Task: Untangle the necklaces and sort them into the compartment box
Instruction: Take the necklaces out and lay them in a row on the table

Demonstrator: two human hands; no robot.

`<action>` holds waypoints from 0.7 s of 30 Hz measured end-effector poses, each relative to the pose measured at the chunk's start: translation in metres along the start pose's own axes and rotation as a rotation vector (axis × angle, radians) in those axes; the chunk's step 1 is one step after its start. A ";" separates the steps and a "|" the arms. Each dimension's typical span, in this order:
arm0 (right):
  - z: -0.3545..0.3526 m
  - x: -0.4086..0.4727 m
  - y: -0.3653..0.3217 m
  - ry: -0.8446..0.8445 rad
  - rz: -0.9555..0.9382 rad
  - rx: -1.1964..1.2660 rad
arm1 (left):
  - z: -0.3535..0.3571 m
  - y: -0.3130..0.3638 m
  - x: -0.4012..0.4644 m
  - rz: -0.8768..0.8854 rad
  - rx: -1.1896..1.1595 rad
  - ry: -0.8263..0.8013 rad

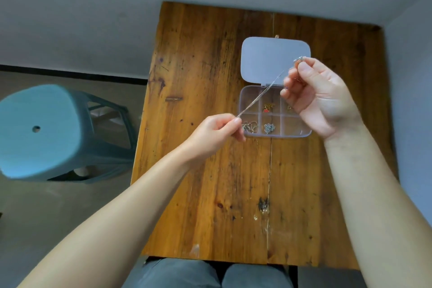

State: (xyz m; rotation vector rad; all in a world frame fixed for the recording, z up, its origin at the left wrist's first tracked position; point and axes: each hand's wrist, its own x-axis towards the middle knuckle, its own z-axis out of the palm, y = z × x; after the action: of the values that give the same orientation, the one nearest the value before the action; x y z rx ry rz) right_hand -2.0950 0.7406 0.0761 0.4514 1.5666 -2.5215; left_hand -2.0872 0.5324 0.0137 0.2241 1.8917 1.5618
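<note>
A thin silver necklace chain (259, 96) is stretched taut in the air above the box. My left hand (215, 131) pinches its lower end. My right hand (313, 96) pinches the upper end, where a small silver pendant (298, 59) sticks out above the fingers. Below them the clear compartment box (247, 100) lies on the wooden table with its lid (268, 58) open and flat behind it. Other necklaces sit in its compartments: a silver one with rings (249, 127), a bunched silver chain (269, 127), a gold one with a red piece (268, 107). My right hand hides part of the box's right side.
The wooden table (210, 194) runs from my knees (210, 276) to the grey wall. A teal plastic stool (42, 133) stands on the floor to the left of the table. A wall closes in the right side.
</note>
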 end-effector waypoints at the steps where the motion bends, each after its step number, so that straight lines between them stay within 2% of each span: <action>1: 0.000 -0.002 0.005 0.038 0.012 0.020 | -0.001 -0.009 -0.011 -0.042 -0.069 -0.002; 3: 0.004 -0.004 0.022 0.092 0.070 0.049 | 0.000 -0.030 -0.034 -0.153 -0.181 0.006; 6: 0.019 -0.004 0.057 0.078 0.216 0.069 | 0.010 -0.066 -0.071 -0.329 -0.246 0.018; 9: 0.037 0.000 0.098 0.045 0.304 -0.121 | 0.022 -0.098 -0.105 -0.472 -0.251 0.075; 16: 0.067 0.015 0.163 0.036 0.441 -0.368 | 0.044 -0.136 -0.157 -0.646 -0.435 0.459; 19: 0.071 0.020 0.179 0.015 0.420 -0.534 | 0.052 -0.142 -0.162 -0.668 -0.348 0.582; 21: 0.071 0.022 0.189 -0.016 0.358 -0.723 | 0.058 -0.145 -0.162 -0.633 -0.086 0.608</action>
State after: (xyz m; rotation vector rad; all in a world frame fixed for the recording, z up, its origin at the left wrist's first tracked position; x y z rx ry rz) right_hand -2.0773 0.5933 -0.0623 0.5333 2.0161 -1.5556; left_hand -1.8898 0.4554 -0.0623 -0.8980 2.0278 1.3294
